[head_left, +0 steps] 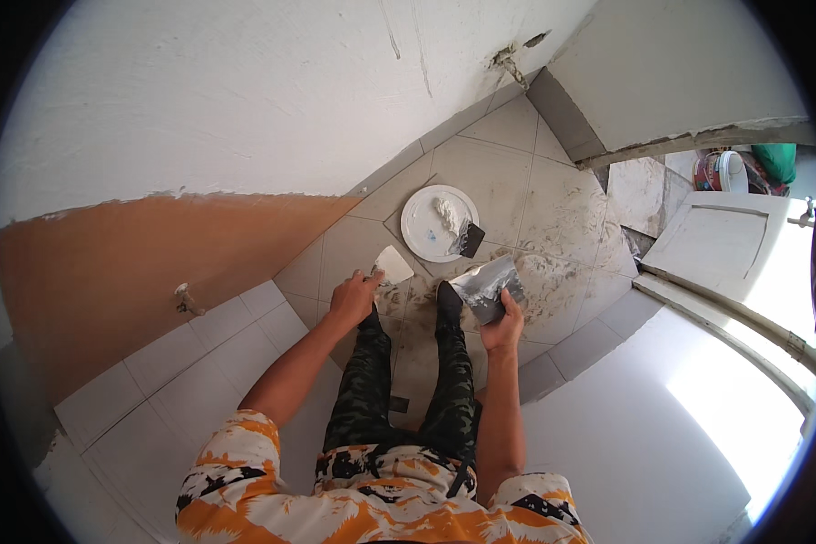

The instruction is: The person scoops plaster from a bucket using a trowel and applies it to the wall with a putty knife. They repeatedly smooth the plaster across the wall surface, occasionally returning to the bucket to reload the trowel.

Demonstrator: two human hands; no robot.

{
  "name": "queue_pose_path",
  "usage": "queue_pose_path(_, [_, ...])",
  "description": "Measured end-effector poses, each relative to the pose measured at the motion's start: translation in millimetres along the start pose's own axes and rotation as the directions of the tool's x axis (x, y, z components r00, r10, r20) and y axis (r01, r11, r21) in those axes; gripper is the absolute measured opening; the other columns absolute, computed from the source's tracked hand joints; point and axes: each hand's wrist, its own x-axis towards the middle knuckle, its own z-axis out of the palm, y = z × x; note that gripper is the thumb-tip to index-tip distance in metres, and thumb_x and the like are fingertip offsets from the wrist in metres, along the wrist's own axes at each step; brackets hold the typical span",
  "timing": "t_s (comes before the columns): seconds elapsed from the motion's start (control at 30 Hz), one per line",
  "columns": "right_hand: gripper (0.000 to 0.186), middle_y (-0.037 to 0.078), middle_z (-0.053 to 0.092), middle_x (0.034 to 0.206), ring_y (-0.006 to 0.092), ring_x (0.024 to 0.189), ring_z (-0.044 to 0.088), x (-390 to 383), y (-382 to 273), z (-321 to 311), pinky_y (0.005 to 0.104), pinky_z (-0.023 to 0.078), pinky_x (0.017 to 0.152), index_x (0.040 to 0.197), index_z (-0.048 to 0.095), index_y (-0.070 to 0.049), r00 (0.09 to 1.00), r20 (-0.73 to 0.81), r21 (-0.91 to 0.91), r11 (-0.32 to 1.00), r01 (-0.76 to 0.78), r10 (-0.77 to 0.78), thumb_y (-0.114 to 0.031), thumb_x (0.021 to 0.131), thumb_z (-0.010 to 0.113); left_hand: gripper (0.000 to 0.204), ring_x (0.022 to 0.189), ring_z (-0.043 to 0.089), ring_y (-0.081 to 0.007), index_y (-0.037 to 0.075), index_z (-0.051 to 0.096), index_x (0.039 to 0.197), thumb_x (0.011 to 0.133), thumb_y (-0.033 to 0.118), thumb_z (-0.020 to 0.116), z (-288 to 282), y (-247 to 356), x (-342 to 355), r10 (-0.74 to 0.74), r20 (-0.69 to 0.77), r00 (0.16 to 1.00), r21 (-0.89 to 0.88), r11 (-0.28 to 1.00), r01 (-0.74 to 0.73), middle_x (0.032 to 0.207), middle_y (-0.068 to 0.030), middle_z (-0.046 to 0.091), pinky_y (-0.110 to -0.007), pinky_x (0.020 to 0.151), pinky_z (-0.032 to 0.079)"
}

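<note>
White paste (446,215), set low and close

We stand on a tiled floor (508,195) and hold a flat tool on each side. The fingers of our left hand (354,295) are closed on a pale blade (393,264); its handle is hidden in the grip. We carry it flat and angled a little inward, probably so that its broad edge stays free.

In our right hand (502,328) we grip a wide metal sheet (486,288) by its near edge. The thumb lies over the top face and the other fingers seem to be tucked beneath, though we cannot see them fully. That hold likely leaves most of the face clear, and white smears lie across it. The sheet hangs just beside our right foot (448,310), with a gap between it and the pale blade.

The main heap of paste rests on a round white plate (416,238) ahead of our feet. Having it there, we judge, puts it within a short bend of both hands and off the smudged tiles. A dark flat piece (472,239) leans over the plate's right rim, perhaps a scraper parked where it is easy to pick up.
</note>
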Motion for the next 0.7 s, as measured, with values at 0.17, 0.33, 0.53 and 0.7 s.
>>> queue_pose_path(0.17, [0.036,0.009,0.062,0.122,0.0265,0.110,0.062,72.9,103.7,-133.6,0.0436,0.051,0.095,0.130,0.054,0.001,0.963,-0.268,0.065,0.998,-0.024,0.040,-0.009,0.095,0.058,0.048,0.094,0.066,-0.0408,0.015,0.057,0.140,0.092,0.020,0.061,181.5,-12.6,186.3,-0.074,0.145,0.987,-0.003,0.997,0.075,0.106,-0.0223,0.059,-0.049,0.081,0.054])
queue_pose_path(0.33, [0.038,0.008,0.060,0.123,0.0219,0.110,0.060,93.8,144.0,-173.0,0.0384,0.048,0.097,0.132,0.053,0.001,0.939,-0.342,-0.009,0.999,-0.035,0.030,-0.006,0.095,0.058,0.045,0.095,0.065,-0.0432,0.011,0.057,0.138,0.094,0.019,0.058,269.8,8.8,265.0,-0.175,0.083,0.981,-0.091,0.979,0.183,0.109,-0.0254,0.059,-0.050,0.082,0.053])
queue_pose_path(0.53, [0.031,0.006,0.066,0.113,0.0199,0.097,0.065,196.9,88.2,-214.4,0.0350,0.052,0.088,0.125,0.060,0.000,0.949,-0.305,-0.332,0.925,-0.187,0.082,-0.009,0.095,0.063,0.045,0.099,0.065,-0.0404,0.006,0.058,0.137,0.094,0.021,0.062,272.1,18.3,287.5,-0.248,-0.123,0.961,-0.388,0.903,0.183,0.112,-0.0257,0.062,-0.050,0.084,0.052])
queue_pose_path(0.7, [0.026,0.003,0.068,0.111,0.0198,0.094,0.066,366.7,65.8,-296.3,0.0401,0.055,0.083,0.121,0.062,-0.004,0.974,-0.209,-0.333,0.930,-0.155,0.087,-0.014,0.097,0.063,0.045,0.077,0.065,-0.0194,0.006,0.058,0.138,0.095,0.018,0.064,239.6,2.6,248.5,-0.352,0.110,0.929,-0.668,0.667,0.332,0.107,-0.0144,0.065,-0.035,0.063,0.054])
